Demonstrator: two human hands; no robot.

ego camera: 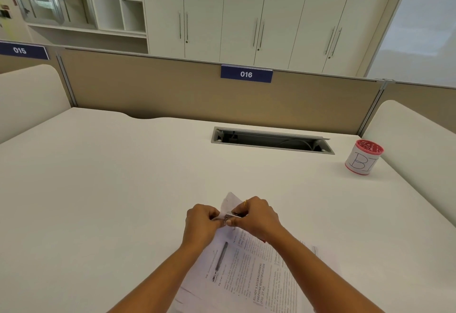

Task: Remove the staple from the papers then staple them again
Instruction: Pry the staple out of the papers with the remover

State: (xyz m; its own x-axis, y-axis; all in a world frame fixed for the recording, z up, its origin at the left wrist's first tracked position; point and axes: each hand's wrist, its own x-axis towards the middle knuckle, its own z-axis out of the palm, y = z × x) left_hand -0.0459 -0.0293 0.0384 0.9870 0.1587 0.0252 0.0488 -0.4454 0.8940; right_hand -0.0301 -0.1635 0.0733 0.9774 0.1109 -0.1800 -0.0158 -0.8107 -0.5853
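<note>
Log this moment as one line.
stage: staple work at corner | left hand: pinching papers | right hand: gripping small metal tool | desk: red-rimmed cup far right

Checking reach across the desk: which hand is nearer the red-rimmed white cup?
Right. The right hand is closer to the red-rimmed white cup; the left hand lies farther left.

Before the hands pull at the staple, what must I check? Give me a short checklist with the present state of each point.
1. Left hand pinches the corner of the papers: ok.
2. Right hand grips the small metal tool: ok.
3. Tool sits at the pinched corner: ok.
4. Tool hooked under the staple: cannot tell, the staple is hidden.
5. Papers rest flat on the desk: not ok, the corner is lifted.
6. Red cup stands apart from the work: ok.
</note>
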